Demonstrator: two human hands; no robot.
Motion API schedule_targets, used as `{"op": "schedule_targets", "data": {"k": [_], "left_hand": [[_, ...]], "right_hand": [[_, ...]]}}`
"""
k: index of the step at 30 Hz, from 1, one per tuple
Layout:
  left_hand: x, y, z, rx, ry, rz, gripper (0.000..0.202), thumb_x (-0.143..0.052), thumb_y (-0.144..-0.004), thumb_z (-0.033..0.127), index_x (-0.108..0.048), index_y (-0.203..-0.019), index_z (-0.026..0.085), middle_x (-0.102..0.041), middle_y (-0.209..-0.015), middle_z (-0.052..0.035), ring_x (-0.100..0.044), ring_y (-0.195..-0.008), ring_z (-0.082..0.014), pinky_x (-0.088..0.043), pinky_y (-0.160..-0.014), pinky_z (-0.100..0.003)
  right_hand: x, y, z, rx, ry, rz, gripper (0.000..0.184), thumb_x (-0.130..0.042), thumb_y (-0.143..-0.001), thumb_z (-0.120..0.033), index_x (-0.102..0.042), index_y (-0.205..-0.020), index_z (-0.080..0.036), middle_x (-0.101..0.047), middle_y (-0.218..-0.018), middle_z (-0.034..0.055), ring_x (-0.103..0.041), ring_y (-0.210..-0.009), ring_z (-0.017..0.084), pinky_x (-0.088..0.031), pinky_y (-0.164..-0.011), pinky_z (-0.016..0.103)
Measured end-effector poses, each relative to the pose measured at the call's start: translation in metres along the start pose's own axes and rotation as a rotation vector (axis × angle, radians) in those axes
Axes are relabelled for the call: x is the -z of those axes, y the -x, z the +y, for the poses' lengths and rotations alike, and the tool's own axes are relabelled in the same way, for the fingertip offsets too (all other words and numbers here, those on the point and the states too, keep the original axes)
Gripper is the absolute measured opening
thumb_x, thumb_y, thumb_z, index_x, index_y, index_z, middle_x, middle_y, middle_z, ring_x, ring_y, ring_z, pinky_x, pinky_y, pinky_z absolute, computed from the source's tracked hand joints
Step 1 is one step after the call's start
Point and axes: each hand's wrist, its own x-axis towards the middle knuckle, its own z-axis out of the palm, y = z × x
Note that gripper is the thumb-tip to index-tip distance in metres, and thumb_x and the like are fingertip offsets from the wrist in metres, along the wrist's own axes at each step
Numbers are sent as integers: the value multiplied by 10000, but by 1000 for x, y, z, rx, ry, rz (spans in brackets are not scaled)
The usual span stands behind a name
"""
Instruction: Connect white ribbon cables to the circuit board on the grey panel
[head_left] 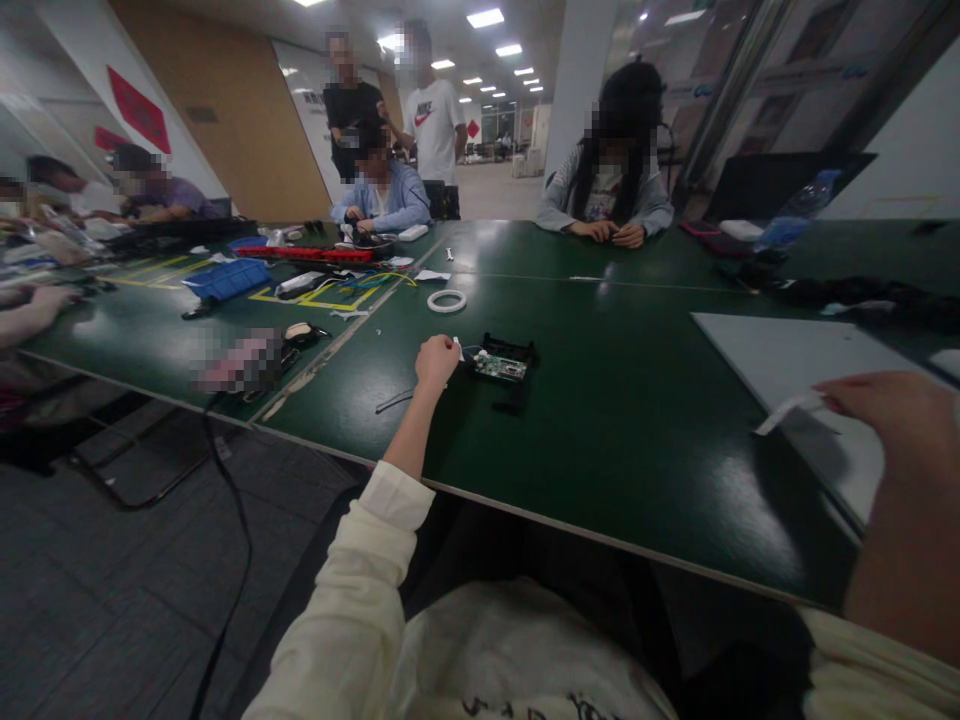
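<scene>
My left hand is closed at the left side of a black plastic housing with a green circuit board in it. A small white piece shows at its fingertips, too small to name for sure. Far to the right, my right hand pinches a white strip above a grey-white board. The strip hangs out to the left of the fingers. A white ring, like a roll of tape, lies beyond my left hand. Thin dark cables lie beside my left wrist.
The grey-white flat board lies on the green table at right. Leftward are a blue bin, a red power strip, coloured wires and a pink blurred item. Co-workers sit across the table; a bottle stands far right.
</scene>
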Motion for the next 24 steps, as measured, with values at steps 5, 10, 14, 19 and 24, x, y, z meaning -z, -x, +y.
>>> {"op": "schedule_targets", "data": {"k": [5, 10, 14, 19, 24], "left_hand": [[-1, 0, -1, -39, -11, 31, 229, -453, -801, 251, -673, -807, 185, -685, -892, -110, -622, -855, -226, -426, -705, -284], [-2, -2, -4, -57, -22, 35, 217, -448, -800, 229, -659, -789, 180, -673, -864, -107, -612, -827, -227, -419, -692, -292], [-3, 2, 0, -103, -75, 130, 205, -448, -813, 225, -644, -807, 166, -642, -896, -125, -584, -856, -235, -422, -724, -314], [-8, 11, 23, -433, 129, 140, 207, -444, -853, 251, -630, -864, 161, -618, -933, -98, -546, -922, -205, -402, -849, -330], [-15, 28, 53, -628, 634, -398, 355, -391, -899, 398, -629, -991, 151, -653, -916, -65, -587, -856, -145, -428, -810, -275]], "right_hand": [[18, 21, -40, -121, -215, -74, 101, -672, -677, -152, -685, -597, -212, -634, -587, 60, -566, -630, 190, -390, -645, 311], [17, 44, -80, 7, -385, -27, 207, -645, -760, -259, -727, -921, -158, -637, -607, 43, -601, -658, 156, -407, -703, 274], [15, 67, -113, 115, -674, -79, 255, -635, -770, -259, -706, -983, -138, -657, -725, 44, -599, -629, 121, -449, -683, 253], [20, 100, -165, 250, -958, -156, 244, -622, -773, -247, -692, -963, -111, -654, -752, 57, -578, -612, 108, -490, -639, 243], [15, 121, -214, 518, -1028, -214, 216, -613, -765, -308, -697, -902, -163, -651, -703, 29, -594, -613, 129, -505, -613, 262]]}}
